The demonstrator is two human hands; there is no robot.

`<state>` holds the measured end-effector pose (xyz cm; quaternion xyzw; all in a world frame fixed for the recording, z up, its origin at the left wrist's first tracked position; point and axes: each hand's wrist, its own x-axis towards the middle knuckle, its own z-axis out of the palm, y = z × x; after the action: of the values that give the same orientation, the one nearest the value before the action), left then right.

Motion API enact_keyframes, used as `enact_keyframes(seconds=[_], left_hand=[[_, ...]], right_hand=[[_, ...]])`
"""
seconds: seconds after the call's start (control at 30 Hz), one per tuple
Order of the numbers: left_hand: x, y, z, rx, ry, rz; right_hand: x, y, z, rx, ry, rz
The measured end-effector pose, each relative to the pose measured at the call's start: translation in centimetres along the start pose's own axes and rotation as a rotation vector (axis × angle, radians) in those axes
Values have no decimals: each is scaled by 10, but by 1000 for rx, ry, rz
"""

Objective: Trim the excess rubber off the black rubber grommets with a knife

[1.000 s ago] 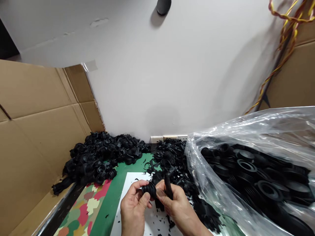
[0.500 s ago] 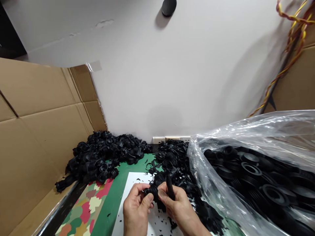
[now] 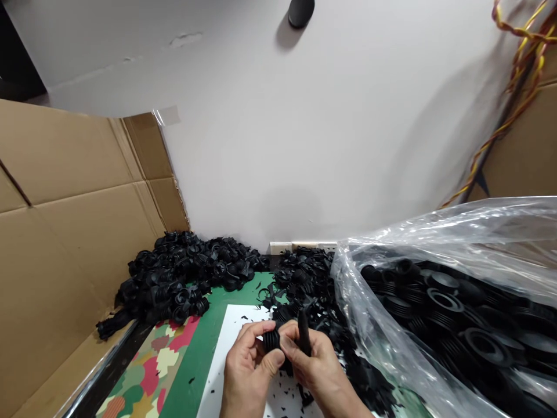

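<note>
A black ribbed rubber bellows is pinched between the thumb and fingers of my left hand. Against its right side, my right hand is closed around a slim black-handled tool whose handle points up; its working end is hidden by my fingers. The two hands almost touch. Beneath them lies a white sheet strewn with small black scraps. Beyond my right hand spreads a heap of thin black rubber trimmings.
On the left, a pile of ribbed black rubber parts leans toward a cardboard box. A clear plastic bag on the right holds larger black ribbed parts. Behind are a wall socket strip and twisted wires.
My left hand has shifted slightly right and the bellows has turned, its ribs now facing me. The tool in my right hand has moved a little to the right.
</note>
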<state>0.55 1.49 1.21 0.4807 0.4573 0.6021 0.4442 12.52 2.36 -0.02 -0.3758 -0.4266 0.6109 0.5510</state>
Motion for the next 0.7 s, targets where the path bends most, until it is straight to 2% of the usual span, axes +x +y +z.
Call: enact_keyframes(seconds=[0.1,0.23,0.33,0.4,0.57,0.7], left_hand=[[2,-2,-5,-3,-57,-51],[1,2,-6,-28,-16,-81],[1,4,-7,10,-47,-75],[2,3,-9,32,-65,-57],[3,-3,-11,49,-10,-32],[2,0,-9,67,4,-20]], right_hand=[[-2,-2,-1,-63,-11,-67],[-4,-6,-1,-149,-20,-159],[-5,-9,-2,-177,-39,-191],[-5,-10,-2,-173,-37,-188],[-1,0,-5,-165,-25,-137],[-1,5,-2,-163,-48,-110]])
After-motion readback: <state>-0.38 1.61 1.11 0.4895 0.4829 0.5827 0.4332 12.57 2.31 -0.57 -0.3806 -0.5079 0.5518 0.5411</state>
